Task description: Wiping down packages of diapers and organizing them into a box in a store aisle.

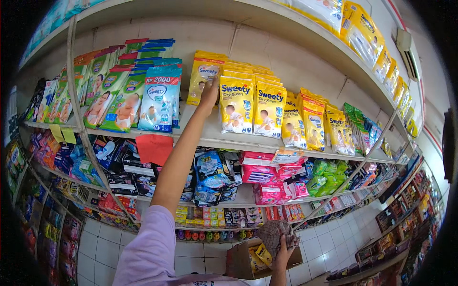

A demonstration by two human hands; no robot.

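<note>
My left hand reaches up to the upper shelf, its fingers at the right edge of a yellow Sweety diaper pack standing upright. Part of the fingers is hidden at that edge. Just right of the hand stand rows of yellow Sweety Dry X-Pert diaper packs, several deep. To its left is a light blue Sweety diaper pack. Low in front of me, my right hand holds a bunched brown checked cloth. Beneath the cloth, an open cardboard box on the floor contains more yellow packs.
Green diaper packs fill the shelf's left part. Below lie pink pad packs and dark pad packs. A red paper tag hangs from the shelf edge. Slanting shelf posts cross the front. Another shelf stands at right.
</note>
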